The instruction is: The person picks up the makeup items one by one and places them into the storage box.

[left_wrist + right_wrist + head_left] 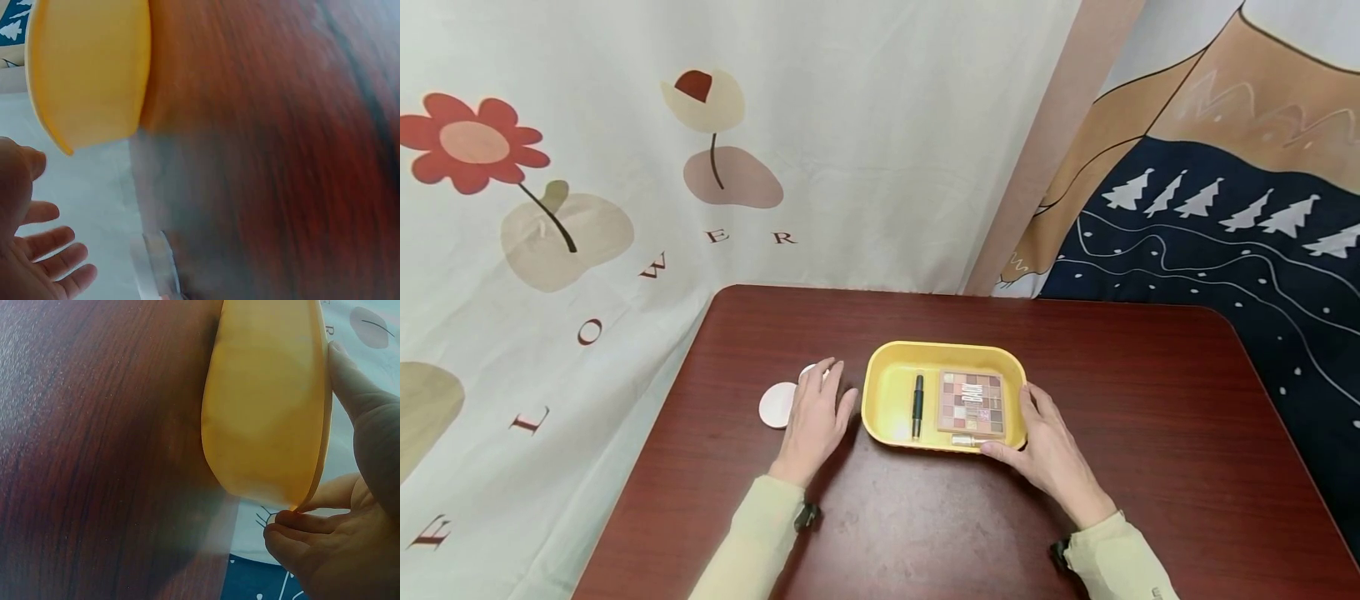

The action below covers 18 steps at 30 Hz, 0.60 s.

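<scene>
A yellow tray (pixel 887 387) sits on the table, holding an eyeshadow palette (pixel 958 404), a black pen-like stick (pixel 917 407) and a small light tube (pixel 964 440) along its front wall. My right hand (pixel 1060 458) grips the tray's near right corner, thumb at the front rim and fingers round the end; the right wrist view shows fingertips on the rim of the tray (pixel 269 406). Left of the tray, my left hand (pixel 812 421) hovers with fingers relaxed. Close by it lies a pale round disc (pixel 775 406); a second pale disc (pixel 806 371) is mostly hidden behind the fingers.
The dark red wooden table (pixel 1150 400) has rounded far corners. Behind it hang a white curtain (pixel 880 150) with printed flowers and letters and, to the right, a navy and tan cloth (pixel 1195 242) with white trees.
</scene>
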Motion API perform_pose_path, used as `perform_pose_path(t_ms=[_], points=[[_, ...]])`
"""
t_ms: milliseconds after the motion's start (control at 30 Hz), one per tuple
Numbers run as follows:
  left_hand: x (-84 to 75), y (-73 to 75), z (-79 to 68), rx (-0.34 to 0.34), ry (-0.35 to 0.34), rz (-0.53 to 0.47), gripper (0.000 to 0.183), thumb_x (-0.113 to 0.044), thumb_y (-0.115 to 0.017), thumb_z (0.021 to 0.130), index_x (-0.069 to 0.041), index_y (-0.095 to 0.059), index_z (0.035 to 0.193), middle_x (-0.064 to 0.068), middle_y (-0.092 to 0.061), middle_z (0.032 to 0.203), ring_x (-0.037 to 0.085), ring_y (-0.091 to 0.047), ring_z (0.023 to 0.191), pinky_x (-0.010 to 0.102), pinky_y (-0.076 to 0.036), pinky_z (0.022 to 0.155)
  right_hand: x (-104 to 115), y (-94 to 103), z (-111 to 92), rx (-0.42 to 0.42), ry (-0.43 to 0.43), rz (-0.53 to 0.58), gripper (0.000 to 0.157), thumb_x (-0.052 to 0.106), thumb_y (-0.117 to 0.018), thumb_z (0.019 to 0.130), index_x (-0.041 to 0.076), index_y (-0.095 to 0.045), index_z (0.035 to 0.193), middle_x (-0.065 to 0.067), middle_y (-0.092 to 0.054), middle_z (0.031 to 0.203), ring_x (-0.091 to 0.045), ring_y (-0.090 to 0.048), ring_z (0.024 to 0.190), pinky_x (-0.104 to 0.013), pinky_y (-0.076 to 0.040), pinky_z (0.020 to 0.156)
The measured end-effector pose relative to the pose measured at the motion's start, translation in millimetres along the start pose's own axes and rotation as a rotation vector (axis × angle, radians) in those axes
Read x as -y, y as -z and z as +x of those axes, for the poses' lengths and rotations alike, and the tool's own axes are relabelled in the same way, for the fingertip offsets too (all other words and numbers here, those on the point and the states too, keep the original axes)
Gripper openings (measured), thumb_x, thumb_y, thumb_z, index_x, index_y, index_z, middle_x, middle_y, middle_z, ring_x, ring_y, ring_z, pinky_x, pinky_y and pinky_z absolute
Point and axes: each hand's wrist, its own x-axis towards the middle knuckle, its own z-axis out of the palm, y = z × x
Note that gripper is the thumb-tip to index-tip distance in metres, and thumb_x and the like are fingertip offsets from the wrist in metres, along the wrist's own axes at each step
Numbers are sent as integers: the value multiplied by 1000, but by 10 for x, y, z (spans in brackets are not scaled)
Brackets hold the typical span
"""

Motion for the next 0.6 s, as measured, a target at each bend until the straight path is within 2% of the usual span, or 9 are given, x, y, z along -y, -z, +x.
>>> perform_pose_path(t_ms=[400,600], points=[[95,-30,49,138,147,86,50,-16,-73,95,8,-59,137,29,-50,143,47,-49,129,57,-43,105,-5,-4,-6,0,5,4,115,47,-87,81,-14,-25,157,-32,-29,158,-46,-38,140,-63,-43,109],[130,-62,63,152,179,117,49,-18,-73,95,8,-61,135,29,-50,144,48,-48,128,58,-44,103,-13,-12,-3,-8,12,7,114,44,-87,81,-14,-25,156,-32,-30,158,-46,-38,140,-62,-43,110]])
